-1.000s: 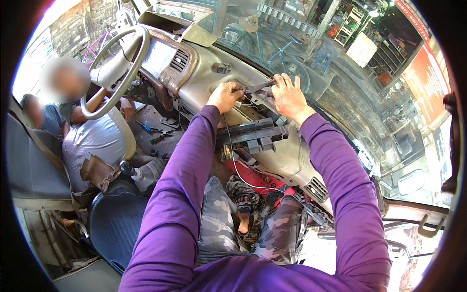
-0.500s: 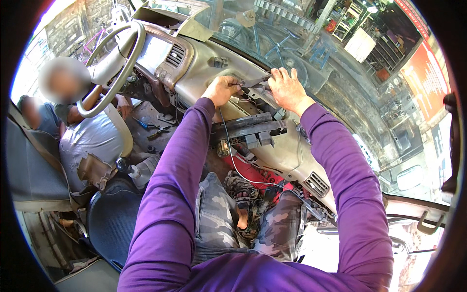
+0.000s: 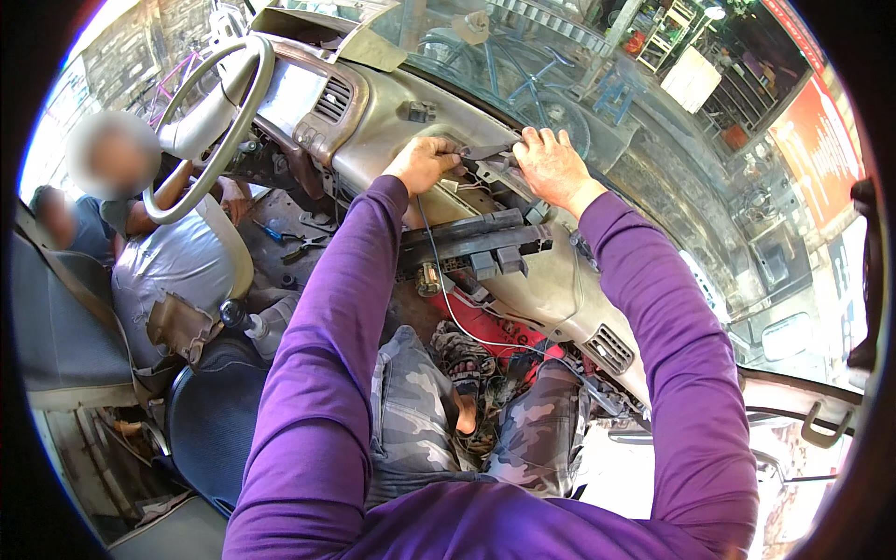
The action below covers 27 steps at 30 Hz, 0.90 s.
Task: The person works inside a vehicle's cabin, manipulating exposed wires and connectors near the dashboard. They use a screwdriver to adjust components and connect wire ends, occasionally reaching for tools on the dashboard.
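My left hand (image 3: 425,163) pinches the near end of a dark, flat piece (image 3: 484,152) at the top of the dashboard (image 3: 383,121). My right hand (image 3: 555,173) has its fingers over the other end of that piece, close to the base of the windscreen. Thin wires (image 3: 479,194) show under it in an opening in the dashboard. Below my hands a black bar-like assembly with grey boxes (image 3: 495,261) juts out from the dash, a brass-coloured part (image 3: 427,278) at its end and a thin cable (image 3: 448,317) hanging past it.
Two co-workers, one (image 3: 131,210) by the steering wheel (image 3: 252,112), are at the left. The gear lever (image 3: 233,314), blue-handled pliers (image 3: 280,235) on the floor, seats (image 3: 215,420), a red item (image 3: 504,327) by my legs and the windscreen (image 3: 653,233) surround me.
Both my hands and the dark piece sit somewhat higher in the picture and slightly further left than a second ago, along with a slight shift of the whole view. The grips look similar.
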Each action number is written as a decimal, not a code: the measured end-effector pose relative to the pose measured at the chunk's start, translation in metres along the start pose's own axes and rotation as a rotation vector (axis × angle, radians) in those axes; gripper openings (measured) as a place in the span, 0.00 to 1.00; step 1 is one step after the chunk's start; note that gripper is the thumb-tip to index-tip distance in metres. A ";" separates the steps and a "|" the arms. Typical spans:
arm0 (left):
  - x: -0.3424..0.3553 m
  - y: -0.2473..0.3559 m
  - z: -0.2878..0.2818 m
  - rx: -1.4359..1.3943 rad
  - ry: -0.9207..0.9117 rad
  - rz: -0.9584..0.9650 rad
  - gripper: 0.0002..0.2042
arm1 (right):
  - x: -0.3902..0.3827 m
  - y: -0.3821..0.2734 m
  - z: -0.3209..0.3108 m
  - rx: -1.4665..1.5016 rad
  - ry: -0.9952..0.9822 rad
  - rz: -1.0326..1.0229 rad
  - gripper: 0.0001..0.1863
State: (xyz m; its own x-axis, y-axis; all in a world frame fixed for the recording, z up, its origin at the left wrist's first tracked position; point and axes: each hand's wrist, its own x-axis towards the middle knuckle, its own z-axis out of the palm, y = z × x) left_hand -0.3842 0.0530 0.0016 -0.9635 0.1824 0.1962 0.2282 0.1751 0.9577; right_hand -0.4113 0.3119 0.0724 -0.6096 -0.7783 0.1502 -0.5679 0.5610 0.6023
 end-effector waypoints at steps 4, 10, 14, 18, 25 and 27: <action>0.003 -0.003 0.004 0.068 0.087 0.016 0.09 | -0.001 -0.002 -0.009 0.180 -0.051 0.010 0.17; 0.002 -0.001 0.027 0.463 0.307 -0.019 0.11 | 0.014 -0.021 -0.060 0.511 -0.418 0.100 0.20; -0.001 0.002 0.027 0.510 0.368 -0.069 0.11 | 0.045 -0.026 -0.094 1.019 -0.913 0.543 0.15; 0.006 -0.009 0.022 0.426 0.301 0.014 0.12 | 0.033 -0.007 -0.045 0.448 -0.502 0.118 0.16; 0.007 -0.014 0.012 0.185 0.141 0.090 0.08 | -0.005 0.000 -0.011 -0.064 0.063 0.060 0.15; 0.006 -0.011 0.012 0.171 0.110 0.086 0.07 | -0.005 0.001 -0.007 -0.105 0.090 0.050 0.15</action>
State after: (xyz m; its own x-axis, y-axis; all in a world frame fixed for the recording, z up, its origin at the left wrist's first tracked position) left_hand -0.3906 0.0633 -0.0105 -0.9468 0.0985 0.3063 0.3215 0.3266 0.8888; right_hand -0.4051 0.3146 0.0782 -0.5810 -0.7750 0.2485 -0.4744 0.5706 0.6704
